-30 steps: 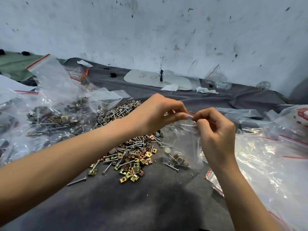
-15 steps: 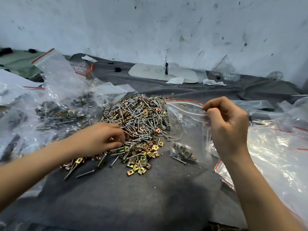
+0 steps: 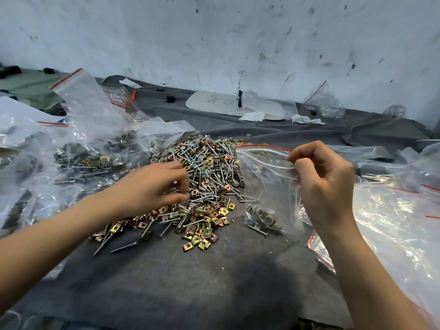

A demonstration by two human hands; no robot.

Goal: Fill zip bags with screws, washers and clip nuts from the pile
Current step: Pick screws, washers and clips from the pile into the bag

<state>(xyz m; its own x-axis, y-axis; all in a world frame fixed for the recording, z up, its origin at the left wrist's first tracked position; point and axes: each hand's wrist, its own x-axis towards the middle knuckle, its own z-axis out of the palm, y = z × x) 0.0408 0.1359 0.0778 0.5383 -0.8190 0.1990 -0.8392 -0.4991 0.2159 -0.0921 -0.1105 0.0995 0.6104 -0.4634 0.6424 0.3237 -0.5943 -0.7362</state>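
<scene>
The left hand (image 3: 152, 186) has left the zip bag (image 3: 266, 182) and now reaches into the pile (image 3: 204, 177).

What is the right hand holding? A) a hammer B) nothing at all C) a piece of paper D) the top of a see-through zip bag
D: the right hand pinches the top edge of the clear zip bag, holding it open beside the pile.

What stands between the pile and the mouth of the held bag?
Nothing visible. The right hand pinches the bag at its rim, mouth open beside the pile; the left hand is on the pile.
</scene>
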